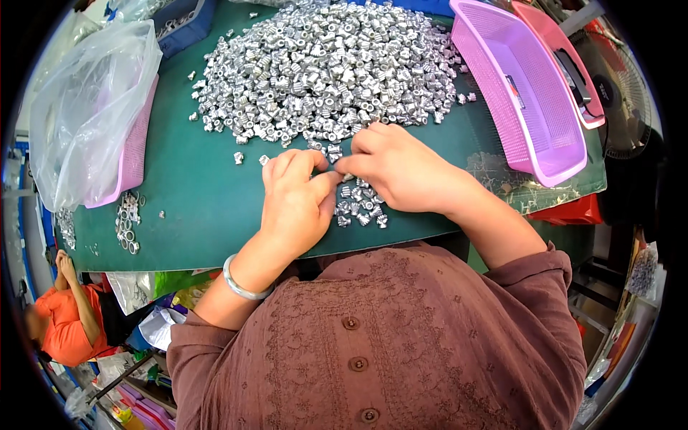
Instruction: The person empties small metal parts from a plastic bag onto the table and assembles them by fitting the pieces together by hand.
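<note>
A large heap of small silvery metal fittings, ridged and with round holes, covers the far middle of the green table. At its near edge my left hand and my right hand meet, thumbs and index fingers curled together in a pinch. What lies between the fingertips is too small and hidden to make out. Several fittings lie right beyond the fingertips. Close to my right hand, on its near side, a small loose group of the same fittings lies partly under the palm.
A purple plastic basket stands at right, a pink one behind it. At left, a clear plastic bag covers another basket. Metal rings lie near the left edge, a blue bin behind. A person in orange sits at far left.
</note>
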Demonstrator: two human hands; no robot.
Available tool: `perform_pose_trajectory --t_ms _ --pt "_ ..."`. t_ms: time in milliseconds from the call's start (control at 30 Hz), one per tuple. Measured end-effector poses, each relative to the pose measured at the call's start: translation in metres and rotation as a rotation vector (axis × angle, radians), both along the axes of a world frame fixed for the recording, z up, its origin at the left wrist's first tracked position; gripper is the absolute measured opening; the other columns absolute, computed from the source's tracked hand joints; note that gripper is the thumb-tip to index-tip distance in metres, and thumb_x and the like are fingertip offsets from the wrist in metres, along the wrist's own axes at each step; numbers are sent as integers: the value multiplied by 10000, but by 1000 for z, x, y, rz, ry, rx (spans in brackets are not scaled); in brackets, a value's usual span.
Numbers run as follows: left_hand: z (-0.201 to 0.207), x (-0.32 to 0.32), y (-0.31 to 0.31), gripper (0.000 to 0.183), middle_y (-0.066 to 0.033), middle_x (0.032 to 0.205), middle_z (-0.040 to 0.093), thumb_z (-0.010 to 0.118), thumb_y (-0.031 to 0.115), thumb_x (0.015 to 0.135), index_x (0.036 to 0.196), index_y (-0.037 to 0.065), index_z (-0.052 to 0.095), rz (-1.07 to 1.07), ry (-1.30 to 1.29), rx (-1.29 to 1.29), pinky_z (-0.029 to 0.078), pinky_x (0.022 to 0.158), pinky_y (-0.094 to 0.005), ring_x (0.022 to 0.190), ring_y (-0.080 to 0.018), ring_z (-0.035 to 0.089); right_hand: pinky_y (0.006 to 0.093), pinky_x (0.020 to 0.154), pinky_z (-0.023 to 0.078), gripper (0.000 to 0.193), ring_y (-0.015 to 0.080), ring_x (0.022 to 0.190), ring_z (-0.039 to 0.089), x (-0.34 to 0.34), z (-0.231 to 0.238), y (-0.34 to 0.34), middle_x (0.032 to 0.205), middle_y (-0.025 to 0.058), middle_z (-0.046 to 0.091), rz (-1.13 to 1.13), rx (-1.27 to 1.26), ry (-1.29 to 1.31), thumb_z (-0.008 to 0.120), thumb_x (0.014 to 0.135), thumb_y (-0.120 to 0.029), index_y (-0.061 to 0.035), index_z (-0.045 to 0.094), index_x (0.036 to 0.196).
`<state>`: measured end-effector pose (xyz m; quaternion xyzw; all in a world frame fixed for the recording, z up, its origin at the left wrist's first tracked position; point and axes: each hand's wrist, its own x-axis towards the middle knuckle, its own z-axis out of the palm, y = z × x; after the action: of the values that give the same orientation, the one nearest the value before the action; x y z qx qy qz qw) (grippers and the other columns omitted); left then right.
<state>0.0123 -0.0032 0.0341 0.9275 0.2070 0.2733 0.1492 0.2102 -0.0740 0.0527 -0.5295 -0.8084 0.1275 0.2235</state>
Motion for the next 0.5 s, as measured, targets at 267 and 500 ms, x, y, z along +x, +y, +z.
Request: perform_pose_trajectory --t_ms 267,500 --pt "-1 -9 4 261 -40 946 580 703 28 679 933 88 714 58 -8 -51 377 857 -420 964 -264 539 418 727 462 184 323 822 567 6 -4 10 834 93 567 -98 34 93 627 770 -16 -63 672 942" --pt "-2 4 8 216 -47 929 576 711 48 726 938 89 710 70 -31 13 376 845 -420 931 -260 542 421 697 502 131 307 836 624 -9 -16 21 862 90 625 -208 20 19 632 839 -121 -65 658 954"
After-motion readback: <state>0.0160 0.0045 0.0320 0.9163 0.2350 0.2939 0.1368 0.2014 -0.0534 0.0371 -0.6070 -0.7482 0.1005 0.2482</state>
